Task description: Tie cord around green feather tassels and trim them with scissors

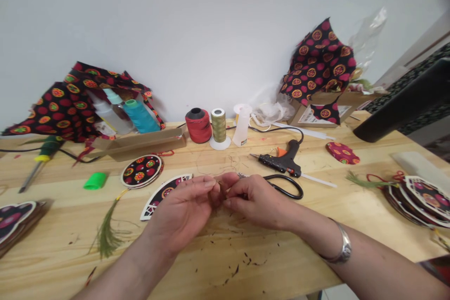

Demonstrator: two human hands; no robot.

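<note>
White wall (pixel 211 33) backs a wooden table (pixel 298 262); loose parts lie close around the work zone, so any wide movement risks contact. Left hand (pixel 191 208): fingers curled inward, thumb and fingertips pinched together. Right hand (pixel 260 201): thumb and forefinger closed in a pinch, meeting the left fingertips. Corded glue gun (pixel 277 163): rests beyond the right hand, nozzle directed left; whether it is hot cannot be told. If it is, a forward reach could burn a knuckle. Fan-shaped panel (pixel 168 191): partly hidden behind the left hand — a sideways sweep could shift it. Green tassel (pixel 108 232): lies left of the forearm; dragging could tangle its strands. Black loop handle (pixel 300 187): just beyond the right hand, liable to be knocked. Small workpiece (pixel 220 186): held between both hands' fingertips, mostly hidden — an uneven pinch could drop it among the dark scraps (pixel 236 270), where it would be hard to find.
</note>
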